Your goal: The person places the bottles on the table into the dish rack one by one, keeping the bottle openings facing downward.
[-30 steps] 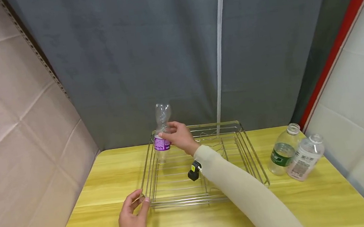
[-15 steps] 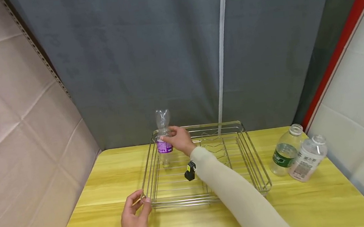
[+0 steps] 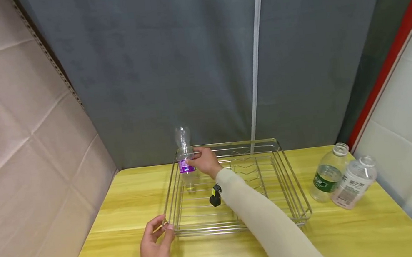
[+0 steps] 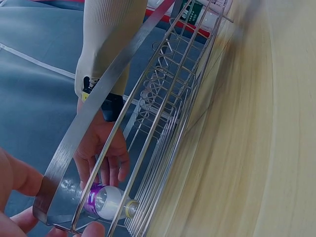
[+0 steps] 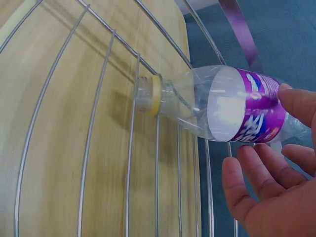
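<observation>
A wire dish rack (image 3: 243,227) stands on the wooden table. My left hand (image 3: 155,247) pinches its near left corner between thumb and fingers; the rim's flat metal band (image 4: 98,106) crosses the left wrist view. Near the rack's far left corner, a clear plastic bottle (image 3: 186,166) with a purple label stands neck down, its yellow-ringed neck (image 5: 150,95) at the floor wires. My right hand (image 3: 206,161) is beside it on the right. The thumb (image 5: 296,101) overlaps the label's edge, while the other fingers (image 5: 256,173) lie loosely spread just under the bottle, a gap showing around them.
Two more clear bottles stand close together right of the rack: one with a green label (image 3: 324,182), one with a white label (image 3: 349,188). A grey curtain (image 3: 166,74) hangs behind the table. Wavy wire dividers (image 3: 246,168) rise inside the rack.
The purple-labelled bottle has come down into the rack and become more upright. My right hand has lowered with it, and its thumb has slid toward the label's right edge. My left hand stays at the corner.
</observation>
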`<state>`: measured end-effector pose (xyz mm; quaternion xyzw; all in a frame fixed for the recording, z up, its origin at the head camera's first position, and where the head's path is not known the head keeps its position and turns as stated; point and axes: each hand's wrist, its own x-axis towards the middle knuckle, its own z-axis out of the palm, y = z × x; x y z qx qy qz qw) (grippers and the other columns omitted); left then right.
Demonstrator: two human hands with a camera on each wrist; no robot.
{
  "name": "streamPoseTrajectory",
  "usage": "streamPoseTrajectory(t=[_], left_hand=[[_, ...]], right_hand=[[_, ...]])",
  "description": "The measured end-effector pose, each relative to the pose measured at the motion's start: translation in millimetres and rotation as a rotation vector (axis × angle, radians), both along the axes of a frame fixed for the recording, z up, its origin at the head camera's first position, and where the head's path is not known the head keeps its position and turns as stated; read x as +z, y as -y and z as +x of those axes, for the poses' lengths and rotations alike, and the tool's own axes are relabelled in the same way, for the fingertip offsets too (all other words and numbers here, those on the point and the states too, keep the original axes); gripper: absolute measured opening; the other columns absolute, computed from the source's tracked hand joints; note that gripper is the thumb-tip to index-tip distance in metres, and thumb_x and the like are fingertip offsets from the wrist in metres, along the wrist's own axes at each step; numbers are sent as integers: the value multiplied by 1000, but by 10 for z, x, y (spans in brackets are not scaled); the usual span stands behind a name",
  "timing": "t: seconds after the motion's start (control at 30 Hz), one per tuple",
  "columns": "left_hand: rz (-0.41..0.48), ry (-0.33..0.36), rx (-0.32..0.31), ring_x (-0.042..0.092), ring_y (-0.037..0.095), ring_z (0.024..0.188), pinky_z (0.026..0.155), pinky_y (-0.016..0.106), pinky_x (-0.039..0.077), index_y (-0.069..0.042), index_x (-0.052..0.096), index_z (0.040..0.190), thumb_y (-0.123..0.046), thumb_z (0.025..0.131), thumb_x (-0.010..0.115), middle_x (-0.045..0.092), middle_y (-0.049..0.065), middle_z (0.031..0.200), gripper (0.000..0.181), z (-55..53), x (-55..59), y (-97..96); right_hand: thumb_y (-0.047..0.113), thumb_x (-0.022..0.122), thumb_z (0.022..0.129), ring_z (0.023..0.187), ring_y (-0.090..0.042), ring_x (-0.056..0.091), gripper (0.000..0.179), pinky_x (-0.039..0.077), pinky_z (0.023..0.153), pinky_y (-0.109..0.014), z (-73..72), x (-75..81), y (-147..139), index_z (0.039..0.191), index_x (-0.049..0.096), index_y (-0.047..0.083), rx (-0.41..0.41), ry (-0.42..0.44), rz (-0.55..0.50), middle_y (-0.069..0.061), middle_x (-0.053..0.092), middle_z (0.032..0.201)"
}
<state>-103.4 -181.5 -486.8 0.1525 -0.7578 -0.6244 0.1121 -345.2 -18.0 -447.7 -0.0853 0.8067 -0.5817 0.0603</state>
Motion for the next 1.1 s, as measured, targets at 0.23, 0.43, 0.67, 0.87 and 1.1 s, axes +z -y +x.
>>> streamPoseTrajectory(t=[0.23,0.43,0.67,0.87,1.1], left_hand=[[-2,14,1,57,22,125,88,18,61,-9,56,142,-14,102,71,50,13,148,42,2,-5,7],[-4,13,-8,55,29,131,88,16,59,-9,55,142,-15,103,70,50,12,149,42,3,-5,24],[-32,24,-18,56,30,133,89,18,56,-13,56,142,-18,103,70,51,11,149,41,1,-2,57],[-40,30,-19,56,29,132,91,19,55,-15,57,141,-20,103,71,52,9,149,40,3,-1,61],[-37,13,-31,55,28,132,89,15,53,-14,56,142,-21,103,71,51,10,150,42,8,-2,73]], right_hand=[[17,81,94,118,-34,72,71,61,103,-45,22,-44,49,155,49,1,-4,24,-11,-20,72,132],[15,81,94,118,-34,72,69,62,101,-44,14,-36,48,154,50,1,-2,36,-13,-19,72,132],[16,81,94,111,-31,72,66,66,90,-38,-16,-9,11,152,53,3,1,57,-23,-20,69,134],[15,81,93,114,-37,71,66,66,90,-42,11,70,-41,151,54,1,9,83,-66,-25,64,141],[15,80,95,123,-39,66,63,66,93,-43,61,190,-151,149,54,0,14,81,-82,-27,61,144]])
